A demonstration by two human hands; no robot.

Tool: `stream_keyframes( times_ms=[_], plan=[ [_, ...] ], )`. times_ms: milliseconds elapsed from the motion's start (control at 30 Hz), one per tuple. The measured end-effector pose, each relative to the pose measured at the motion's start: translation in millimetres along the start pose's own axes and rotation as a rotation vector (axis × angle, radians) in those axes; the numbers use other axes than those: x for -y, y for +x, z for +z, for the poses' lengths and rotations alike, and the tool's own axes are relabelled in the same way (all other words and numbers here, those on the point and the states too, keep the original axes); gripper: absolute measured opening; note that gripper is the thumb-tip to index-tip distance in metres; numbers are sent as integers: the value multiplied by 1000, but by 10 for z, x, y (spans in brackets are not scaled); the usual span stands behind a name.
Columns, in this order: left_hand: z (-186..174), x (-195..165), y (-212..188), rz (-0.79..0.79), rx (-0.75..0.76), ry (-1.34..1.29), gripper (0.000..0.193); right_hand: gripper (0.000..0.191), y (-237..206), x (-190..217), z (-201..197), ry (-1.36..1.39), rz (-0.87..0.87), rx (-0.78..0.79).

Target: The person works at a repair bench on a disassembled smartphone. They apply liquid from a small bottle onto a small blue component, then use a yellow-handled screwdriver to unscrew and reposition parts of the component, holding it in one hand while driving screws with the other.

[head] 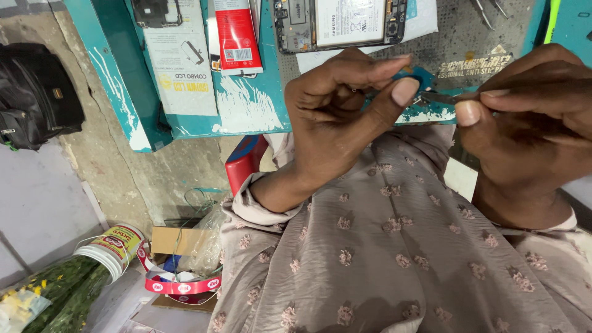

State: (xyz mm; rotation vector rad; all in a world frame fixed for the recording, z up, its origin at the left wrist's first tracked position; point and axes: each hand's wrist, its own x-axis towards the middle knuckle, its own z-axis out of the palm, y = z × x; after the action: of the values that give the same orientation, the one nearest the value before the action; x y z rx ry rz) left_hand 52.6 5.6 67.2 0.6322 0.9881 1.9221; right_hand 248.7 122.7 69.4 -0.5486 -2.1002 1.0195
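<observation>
left hand (345, 105) pinching small blue part (421, 75) | right hand (530, 117) clamped on tweezers (447, 97), tip at part | opened phone (340, 23) on surface (259, 105) beyond

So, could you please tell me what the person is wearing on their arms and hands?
Both hands, left and right, are bare, with no gloves or rings visible. The sleeves are pale beige-pink fabric scattered with small raised pink floral tufts, matching the garment over the lap.

Teal workbench (246, 117), opened phone (339, 23), flat boxes (182, 55), tweezers (484, 12)
</observation>
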Motion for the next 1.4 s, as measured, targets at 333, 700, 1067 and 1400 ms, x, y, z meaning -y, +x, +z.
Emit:
stream_keyframes(
  times_ms=[333, 700, 1067, 1400],
  plan=[
    [-10, -10, 5, 4, 9, 18, 20, 27, -36, -2, 8, 43, 64, -6],
    [-11, -5, -14, -10, 12, 5, 21, 26, -12, 21, 15, 31, 56, 5],
    [-14, 22, -3, -7, 7, 9, 19, 25, 8, 47, 30, 19, 40, 24],
    [-5, -3, -4, -32, -2, 30, 21, 25, 41, 74, 3, -25, 14, 61]
  ],
)
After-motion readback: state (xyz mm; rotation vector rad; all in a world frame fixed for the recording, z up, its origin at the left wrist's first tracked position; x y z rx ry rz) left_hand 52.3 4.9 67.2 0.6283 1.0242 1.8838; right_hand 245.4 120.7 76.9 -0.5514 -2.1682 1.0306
